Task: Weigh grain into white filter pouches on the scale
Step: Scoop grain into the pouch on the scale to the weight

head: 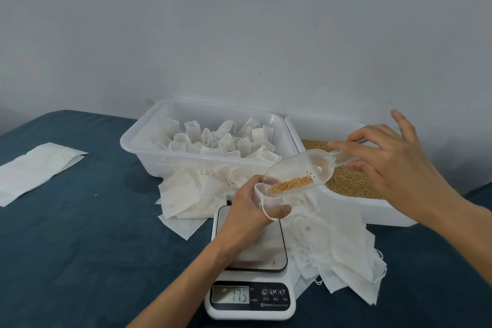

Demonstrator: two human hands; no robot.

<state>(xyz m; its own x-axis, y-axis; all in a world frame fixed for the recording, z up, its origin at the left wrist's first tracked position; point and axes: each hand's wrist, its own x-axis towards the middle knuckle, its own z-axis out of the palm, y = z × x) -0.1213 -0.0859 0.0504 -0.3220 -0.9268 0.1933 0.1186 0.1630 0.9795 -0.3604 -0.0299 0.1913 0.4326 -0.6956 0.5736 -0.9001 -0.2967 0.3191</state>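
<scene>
Left hand: the left hand (249, 210) curls round the open pouch (259, 190), holding it upright over the scale (251, 261) plate.
Right hand: the right hand (383, 162) pinches the handle of the clear scoop (298, 173), its other fingers spread.
Scoop: its lip rests in the pouch mouth, a small heap of grain (291, 185) lying near the front.
Pouring well: tilt slowly and tap grains in a few at a time, watching the display (231, 295), which seems to read 17.5.
Grain supply: the grain tub (346, 125) sits under the right hand.
Filled pouches: these stand in the tub (138, 138) beyond the left hand.
</scene>
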